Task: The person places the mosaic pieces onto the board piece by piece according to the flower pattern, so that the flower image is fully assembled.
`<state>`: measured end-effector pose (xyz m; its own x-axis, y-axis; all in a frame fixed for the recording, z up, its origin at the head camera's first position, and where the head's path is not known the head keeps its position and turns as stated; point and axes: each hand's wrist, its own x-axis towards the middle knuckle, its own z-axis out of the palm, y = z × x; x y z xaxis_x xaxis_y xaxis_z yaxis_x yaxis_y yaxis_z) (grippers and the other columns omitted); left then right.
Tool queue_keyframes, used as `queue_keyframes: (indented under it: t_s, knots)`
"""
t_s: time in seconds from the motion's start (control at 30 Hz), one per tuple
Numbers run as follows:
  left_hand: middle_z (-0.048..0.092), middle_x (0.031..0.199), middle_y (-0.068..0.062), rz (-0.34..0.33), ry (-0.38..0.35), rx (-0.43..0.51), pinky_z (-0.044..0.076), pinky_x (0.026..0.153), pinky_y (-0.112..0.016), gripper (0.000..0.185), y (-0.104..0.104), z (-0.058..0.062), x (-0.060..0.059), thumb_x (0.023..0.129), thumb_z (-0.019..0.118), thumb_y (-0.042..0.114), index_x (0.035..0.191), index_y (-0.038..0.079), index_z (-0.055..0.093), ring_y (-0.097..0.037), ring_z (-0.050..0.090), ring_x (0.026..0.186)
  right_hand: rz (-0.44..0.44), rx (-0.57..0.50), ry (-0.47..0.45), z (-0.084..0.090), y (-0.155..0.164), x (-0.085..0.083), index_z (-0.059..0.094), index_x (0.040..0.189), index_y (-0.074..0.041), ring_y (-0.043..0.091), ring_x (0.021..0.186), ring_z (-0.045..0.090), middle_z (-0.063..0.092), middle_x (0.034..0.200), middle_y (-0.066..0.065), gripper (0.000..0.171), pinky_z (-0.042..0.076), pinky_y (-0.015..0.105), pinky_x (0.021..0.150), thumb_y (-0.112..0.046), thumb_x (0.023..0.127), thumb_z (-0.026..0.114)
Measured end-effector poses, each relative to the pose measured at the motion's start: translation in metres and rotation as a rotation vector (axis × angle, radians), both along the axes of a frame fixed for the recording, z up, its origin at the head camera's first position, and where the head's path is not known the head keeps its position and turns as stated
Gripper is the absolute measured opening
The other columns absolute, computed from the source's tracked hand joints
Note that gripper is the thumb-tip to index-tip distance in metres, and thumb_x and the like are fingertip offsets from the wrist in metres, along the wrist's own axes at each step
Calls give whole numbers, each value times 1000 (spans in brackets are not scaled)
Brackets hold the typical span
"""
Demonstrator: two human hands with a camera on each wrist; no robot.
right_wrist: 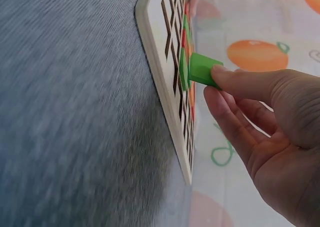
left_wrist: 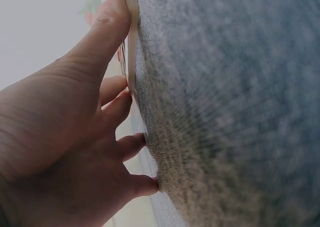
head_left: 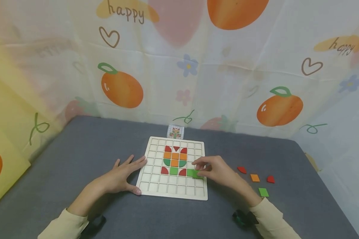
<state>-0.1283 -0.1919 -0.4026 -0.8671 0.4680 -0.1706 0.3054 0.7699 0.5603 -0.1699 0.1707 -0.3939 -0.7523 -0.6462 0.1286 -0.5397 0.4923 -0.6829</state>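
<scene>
**Left hand braces the grid board while the right brings a green tile to its cell**

At the left, the person's left hand (head_left: 121, 176) lies flat on the grey counter (head_left: 77, 156), fingers straight and spread, their tips and the thumb pressed against the left edge of the wooden grid board (head_left: 155, 191). The left wrist view shows the thumb along the board's rim, a hold that looks meant to keep the board from sliding as pieces go in.

On the board, the middle cells already carry a pattern of red, orange and green tiles (head_left: 175, 159). A small picture card (head_left: 175, 131) stands just beyond the far edge, facing the person, probably as the pattern to copy.

Further right, the right hand (head_left: 216, 171) pinches a green tile (head_left: 193, 173) between thumb and fingers. The tile sits at the right end of the pattern's bottom row, and the right wrist view shows it tilted, one edge at the grid and the rest raised, so it seems not yet seated.

Right of the board, four loose tiles (head_left: 255, 178), two red, one orange, one green, lie apart on the counter within easy reach of that hand.
</scene>
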Motion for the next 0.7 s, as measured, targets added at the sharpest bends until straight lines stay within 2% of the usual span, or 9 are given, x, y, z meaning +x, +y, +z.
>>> queue_keyframes:
  t_s: [0.2, 0.47, 0.7]
  knots:
    - [24, 161, -13, -4, 1, 7, -2, 105, -74, 110, -1, -2, -2, 66, 84, 48, 155, 10, 30, -49, 7, 145, 20, -23, -17, 1, -15, -3, 70, 114, -3, 7, 81, 61, 67, 86, -5, 32, 56, 25, 74, 0, 83, 76]
    - [24, 160, -15, -10, 15, 10, -2, 104, -75, 110, -3, -2, -2, 66, 84, 49, 154, 9, 31, -50, 7, 145, 77, -79, 1, -3, -35, -6, 70, 112, 0, 10, 83, 63, 70, 90, 2, 28, 56, 25, 75, -1, 84, 74]
    - [24, 160, -14, -6, 14, 4, -1, 104, -75, 110, -3, -2, -1, 66, 84, 49, 154, 10, 31, -50, 8, 145, 76, -81, -16, -4, -54, -8, 71, 110, -1, 9, 83, 63, 71, 93, 7, 27, 55, 24, 75, 0, 84, 75]
